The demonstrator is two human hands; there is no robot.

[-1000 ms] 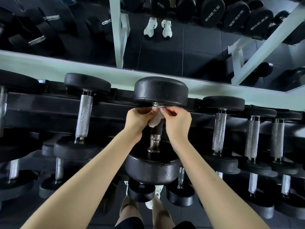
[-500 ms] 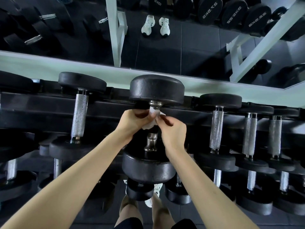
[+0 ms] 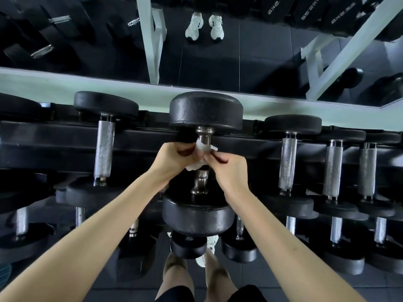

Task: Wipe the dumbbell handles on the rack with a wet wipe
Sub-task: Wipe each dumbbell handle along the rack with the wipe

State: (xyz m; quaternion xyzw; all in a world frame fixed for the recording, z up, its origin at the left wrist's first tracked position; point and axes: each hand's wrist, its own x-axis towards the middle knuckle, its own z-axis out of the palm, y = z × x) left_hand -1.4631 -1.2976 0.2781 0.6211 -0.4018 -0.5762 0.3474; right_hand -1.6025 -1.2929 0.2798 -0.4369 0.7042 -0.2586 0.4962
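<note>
Behind the dumbbell rack [image 3: 135,140] runs a floor-level mirror [image 3: 218,62]. We pinch a white wet wipe [image 3: 201,149] around the big middle dumbbell's handle [image 3: 201,176], left hand [image 3: 172,158] and right hand [image 3: 229,168] both curled onto it.

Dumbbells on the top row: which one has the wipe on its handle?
The large central dumbbell. The left hand and right hand pinch a wet wipe on its handle; neighbouring handles are bare.
</note>
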